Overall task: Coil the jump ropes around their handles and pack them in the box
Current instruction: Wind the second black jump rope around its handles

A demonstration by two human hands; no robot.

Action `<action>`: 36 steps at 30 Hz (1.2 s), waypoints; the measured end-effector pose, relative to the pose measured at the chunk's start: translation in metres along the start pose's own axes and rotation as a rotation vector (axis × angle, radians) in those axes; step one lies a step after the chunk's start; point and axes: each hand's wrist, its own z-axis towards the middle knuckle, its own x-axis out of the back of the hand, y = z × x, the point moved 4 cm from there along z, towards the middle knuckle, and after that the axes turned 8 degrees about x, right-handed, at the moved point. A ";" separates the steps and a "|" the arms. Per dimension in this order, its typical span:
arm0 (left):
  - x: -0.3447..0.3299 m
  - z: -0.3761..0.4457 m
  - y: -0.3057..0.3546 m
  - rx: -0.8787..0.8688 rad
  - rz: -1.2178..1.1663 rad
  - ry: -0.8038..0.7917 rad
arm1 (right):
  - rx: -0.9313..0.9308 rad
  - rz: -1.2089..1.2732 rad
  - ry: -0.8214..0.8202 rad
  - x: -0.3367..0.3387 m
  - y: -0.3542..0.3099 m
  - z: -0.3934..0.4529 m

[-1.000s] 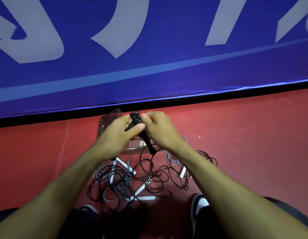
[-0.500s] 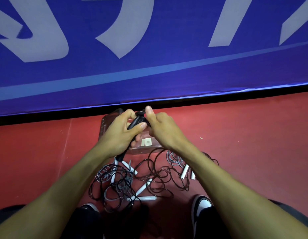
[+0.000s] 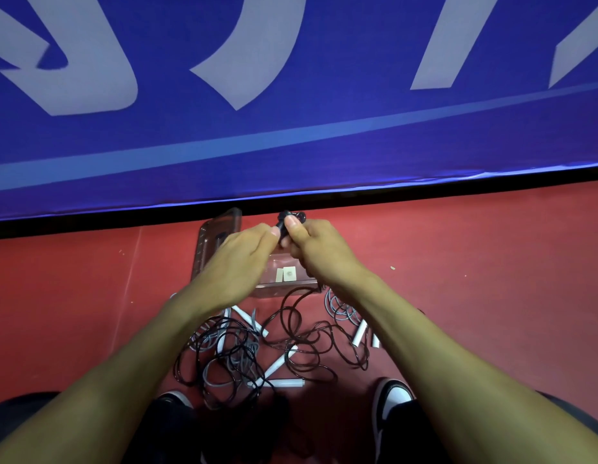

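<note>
My right hand [image 3: 312,251] grips the black handles [image 3: 287,220] of a jump rope, whose tops stick out above my thumb. Its black cord [image 3: 292,313] hangs from under that hand down to the floor. My left hand [image 3: 239,262] is just left of the handles, thumb tip close to them, fingers loosely spread; whether it touches them I cannot tell. Both hands hover over a clear plastic box [image 3: 292,284] on the red floor. Below lies a tangle of black and grey ropes [image 3: 237,356] with white handles [image 3: 279,363].
A blue banner wall [image 3: 290,128] stands right behind the box. The box's clear lid [image 3: 209,239] leans up at its left. My shoes [image 3: 393,400] and knees frame the rope pile. Another grey rope with white handles [image 3: 359,333] lies at the right.
My left hand has let go of the handle and opened, shifting slightly left. My right hand now holds the black handles alone, a bit farther from me.
</note>
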 end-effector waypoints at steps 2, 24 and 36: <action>0.004 0.003 -0.004 0.057 -0.058 -0.033 | 0.010 0.047 -0.012 0.000 -0.003 -0.002; -0.016 -0.006 0.004 -0.156 0.186 0.142 | 0.042 -0.286 0.058 0.004 -0.015 -0.011; 0.006 0.001 -0.005 0.130 -0.071 -0.207 | 0.197 -0.136 -0.087 -0.002 -0.013 -0.006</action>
